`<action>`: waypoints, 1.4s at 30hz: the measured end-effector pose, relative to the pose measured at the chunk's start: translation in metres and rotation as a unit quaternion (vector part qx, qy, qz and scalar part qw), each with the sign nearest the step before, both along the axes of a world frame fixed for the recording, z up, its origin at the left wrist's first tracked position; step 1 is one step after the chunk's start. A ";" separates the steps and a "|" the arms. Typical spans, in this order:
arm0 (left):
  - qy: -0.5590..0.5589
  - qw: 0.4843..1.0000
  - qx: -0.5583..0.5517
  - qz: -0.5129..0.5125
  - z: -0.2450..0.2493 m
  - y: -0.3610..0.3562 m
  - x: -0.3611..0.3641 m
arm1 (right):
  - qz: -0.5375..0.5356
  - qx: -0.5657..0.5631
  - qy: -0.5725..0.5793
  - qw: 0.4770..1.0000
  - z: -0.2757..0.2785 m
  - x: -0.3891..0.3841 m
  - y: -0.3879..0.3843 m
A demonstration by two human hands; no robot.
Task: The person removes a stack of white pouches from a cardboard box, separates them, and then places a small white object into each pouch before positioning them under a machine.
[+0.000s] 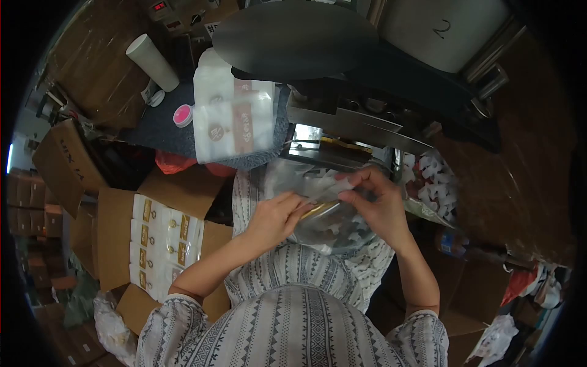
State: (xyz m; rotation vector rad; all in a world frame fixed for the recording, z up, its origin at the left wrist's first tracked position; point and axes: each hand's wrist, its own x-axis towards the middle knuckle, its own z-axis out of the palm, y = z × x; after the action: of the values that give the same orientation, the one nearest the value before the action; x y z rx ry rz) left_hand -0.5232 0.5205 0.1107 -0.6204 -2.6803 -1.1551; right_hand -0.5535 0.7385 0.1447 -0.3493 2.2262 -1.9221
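Over my lap, my left hand [276,215] pinches the near left side of a clear plastic packet [327,188] with a gold band. My right hand [380,205] has its thumb and fingers closed on the packet's right end. Under both hands lies a large clear plastic bag [333,235] with small white pieces showing through it. Just beyond the hands stands a metal machine [367,119] with a yellow strip along its front.
White printed pouches [235,119] are stacked on a dark cloth, beside a pink-topped tub [182,115] and a white cylinder [151,63]. At left an open cardboard box [116,232] holds rows of gold-labelled packs [162,241]. White scraps [435,183] heap up at right.
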 end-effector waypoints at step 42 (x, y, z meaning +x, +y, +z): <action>-0.357 0.923 0.145 0.010 -0.012 0.021 -0.043 | -0.111 0.260 0.147 0.948 0.013 -0.003 0.026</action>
State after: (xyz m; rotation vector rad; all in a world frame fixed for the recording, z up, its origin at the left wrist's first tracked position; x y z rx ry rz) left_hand -0.5663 0.5416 0.0985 -0.1193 -2.9265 -2.0435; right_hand -0.5563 0.7647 0.1579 -0.3275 2.9651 -1.3489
